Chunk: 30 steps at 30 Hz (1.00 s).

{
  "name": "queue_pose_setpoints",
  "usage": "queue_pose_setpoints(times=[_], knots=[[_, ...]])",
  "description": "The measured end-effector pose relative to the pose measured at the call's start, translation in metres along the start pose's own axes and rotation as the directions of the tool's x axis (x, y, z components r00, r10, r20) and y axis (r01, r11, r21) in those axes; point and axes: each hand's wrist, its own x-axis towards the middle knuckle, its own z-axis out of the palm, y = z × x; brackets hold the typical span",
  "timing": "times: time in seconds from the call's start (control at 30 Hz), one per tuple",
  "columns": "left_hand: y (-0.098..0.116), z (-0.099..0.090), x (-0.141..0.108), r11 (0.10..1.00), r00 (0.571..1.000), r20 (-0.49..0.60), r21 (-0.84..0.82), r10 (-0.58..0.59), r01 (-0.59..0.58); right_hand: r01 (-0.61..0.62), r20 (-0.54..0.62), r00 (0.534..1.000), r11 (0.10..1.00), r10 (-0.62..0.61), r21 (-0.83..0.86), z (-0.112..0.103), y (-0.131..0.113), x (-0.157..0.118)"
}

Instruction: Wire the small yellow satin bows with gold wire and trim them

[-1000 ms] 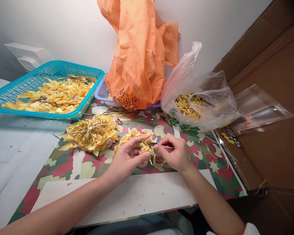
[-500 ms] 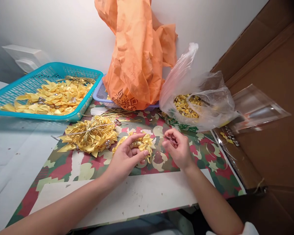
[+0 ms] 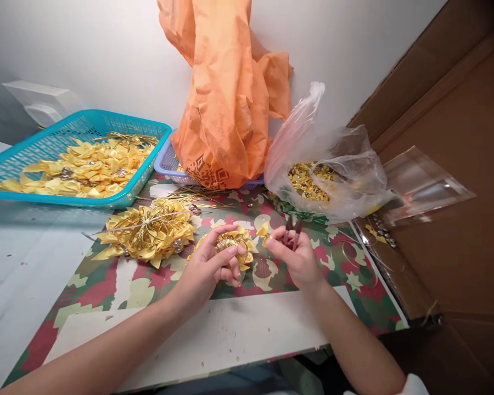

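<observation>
My left hand (image 3: pixel 214 260) is closed around a ring of yellow ribbon flowers (image 3: pixel 242 241) with coiled gold wire inside. Between my right thumb and fingertip is a single yellow ribbon flower (image 3: pixel 263 229). That same right hand (image 3: pixel 300 260) also has a small dark two-pronged tool (image 3: pixel 292 230) tucked in it, points upward; its grip is hidden by the fingers. The two hands are a short way apart over the table. To the left of my left hand lies a larger bundle of yellow ribbon flowers (image 3: pixel 148 233), bound at its middle with gold wire stems.
A teal basket (image 3: pixel 127 192) of yellow flowers stands at the left. Behind my hands are a lilac basket (image 3: pixel 167 164), an orange bag (image 3: pixel 230 99) and loose gold wires (image 3: pixel 197 195). A clear plastic bag (image 3: pixel 349 175) of gold pieces sits back right, beside cardboard (image 3: pixel 444 120).
My right hand has turned so the tool's prongs show upward, and a yellow flower now shows at its fingertips. My left fingers have shifted on the ring. The view has tilted slightly.
</observation>
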Motion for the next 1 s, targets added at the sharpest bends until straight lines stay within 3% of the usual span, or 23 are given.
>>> queue_pose_setpoints(times=[0.13,0.33,0.4,0.47,0.53,0.57,0.6,0.67,0.77,0.83,1.0], knots=[[0.001,0.004,-0.003,0.998,0.999,0.023,0.045,-0.037,0.036,-0.060,0.190,0.978,0.991,0.083,-0.123,0.006,0.000,-0.004],[-0.007,0.000,-0.001,0.991,0.998,0.057,0.132,-0.030,0.022,0.141,0.365,0.931,0.945,-0.024,-0.297,0.011,-0.003,-0.009],[-0.008,-0.001,0.000,0.992,0.996,0.074,0.118,-0.045,0.036,0.149,0.369,0.930,0.925,-0.010,-0.351,0.010,-0.004,-0.005],[-0.007,0.000,-0.001,0.995,0.996,0.068,0.087,-0.049,0.043,0.114,0.247,0.969,0.912,-0.014,-0.394,0.002,-0.006,0.008],[-0.005,0.002,-0.002,0.997,0.998,0.039,0.065,-0.050,0.047,0.088,0.005,0.995,0.884,-0.096,-0.460,-0.017,-0.010,0.032],[-0.003,0.003,-0.003,0.997,0.999,0.023,0.060,-0.050,0.048,0.080,-0.143,0.973,0.849,-0.180,-0.522,-0.030,-0.012,0.047],[-0.002,0.004,-0.004,0.997,0.999,0.011,0.060,-0.049,0.049,0.046,-0.280,0.921,0.788,-0.272,-0.614,-0.045,-0.015,0.064],[0.000,0.005,-0.006,0.997,0.999,0.000,0.059,-0.046,0.046,-0.154,-0.459,0.818,0.637,-0.346,-0.755,-0.076,-0.019,0.098],[0.000,0.004,-0.005,0.998,0.999,0.016,0.045,-0.050,0.049,-0.228,-0.491,0.806,0.592,-0.330,-0.773,-0.107,-0.021,0.138],[-0.001,0.001,-0.004,0.999,0.999,0.019,0.031,-0.039,0.038,-0.240,-0.507,0.796,0.597,-0.330,-0.765,-0.114,-0.020,0.151],[-0.003,-0.006,-0.001,1.000,1.000,-0.021,0.009,0.011,-0.010,-0.133,-0.496,0.769,0.657,-0.403,-0.742,-0.097,-0.026,0.140]])
